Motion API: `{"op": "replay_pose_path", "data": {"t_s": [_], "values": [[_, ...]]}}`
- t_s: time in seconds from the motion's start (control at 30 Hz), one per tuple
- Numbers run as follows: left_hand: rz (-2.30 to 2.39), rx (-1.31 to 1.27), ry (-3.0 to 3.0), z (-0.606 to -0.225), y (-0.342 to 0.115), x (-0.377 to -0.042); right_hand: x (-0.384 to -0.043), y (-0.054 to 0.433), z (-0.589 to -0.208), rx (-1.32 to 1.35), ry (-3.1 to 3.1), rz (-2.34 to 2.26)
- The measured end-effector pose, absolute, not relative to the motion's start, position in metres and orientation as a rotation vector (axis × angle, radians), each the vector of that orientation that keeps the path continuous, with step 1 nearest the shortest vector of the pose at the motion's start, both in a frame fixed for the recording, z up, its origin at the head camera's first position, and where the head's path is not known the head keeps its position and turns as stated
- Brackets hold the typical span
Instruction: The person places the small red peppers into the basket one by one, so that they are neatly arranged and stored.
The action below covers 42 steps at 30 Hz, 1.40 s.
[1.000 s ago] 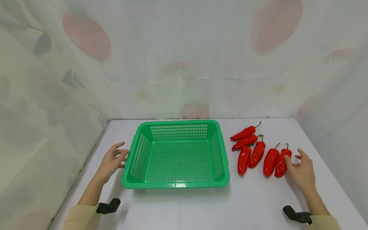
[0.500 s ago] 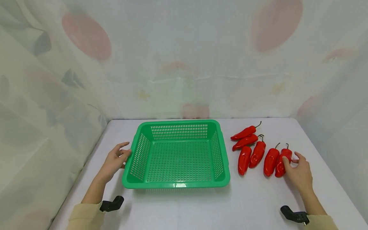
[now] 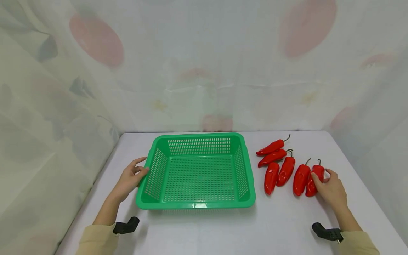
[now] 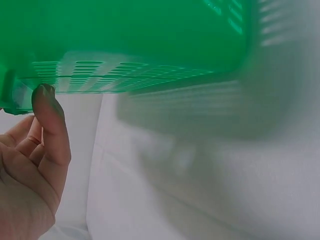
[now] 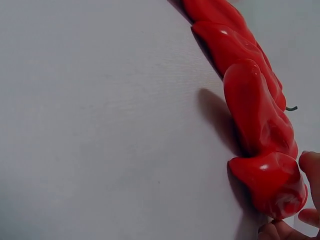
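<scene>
A green plastic basket (image 3: 197, 205) with slotted walls stands on the table. My left hand (image 3: 129, 180) is at its left rim, thumb tip against the rim and index finger extended beside it. From the left wrist view, the thumb (image 4: 52, 132) overlaps the basket's outer side and the other fingers are loosely bent, not wrapped around it. On the right, my right hand (image 3: 332, 189) holds the rightmost red pepper (image 3: 311, 187), thumb on one side and fingers on the other. The right wrist view has that pepper (image 5: 272, 182) between thumb and fingertips, its stem end partly hidden.
Directly left of the held pepper lies another red pepper (image 3: 301, 180). Several more peppers (image 3: 271, 177) lie between it and the basket. A white table (image 3: 223, 230) carries everything, with patterned cloth (image 3: 204, 71) hanging behind and at both sides.
My left hand has shifted right to the basket's rim. My right hand has moved slightly left, its thumb now over the rightmost pepper and its fingers drawn in. Basket and peppers look unmoved.
</scene>
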<state>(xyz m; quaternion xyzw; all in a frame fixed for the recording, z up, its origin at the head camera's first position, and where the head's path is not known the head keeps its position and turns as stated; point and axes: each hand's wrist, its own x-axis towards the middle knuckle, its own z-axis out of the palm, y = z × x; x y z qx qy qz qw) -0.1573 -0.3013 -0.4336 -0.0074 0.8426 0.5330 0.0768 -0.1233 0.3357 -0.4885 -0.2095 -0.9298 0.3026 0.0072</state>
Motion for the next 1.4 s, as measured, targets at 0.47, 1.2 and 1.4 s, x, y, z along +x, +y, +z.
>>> {"op": "replay_pose_path", "data": {"t_s": [0.47,1.2,1.4], "values": [[1.599,0.022,2.5,-0.412,-0.289,-0.148,-0.131,0.344,-0.478,-0.733,-3.076,1.138],[1.616,0.007,2.504,-0.43,-0.298,-0.154,-0.13,0.342,-0.479,-0.696,-2.999,1.096],[1.614,-0.006,2.501,-0.429,-0.297,-0.154,-0.129,0.343,-0.473,-0.707,-2.968,1.109]]}}
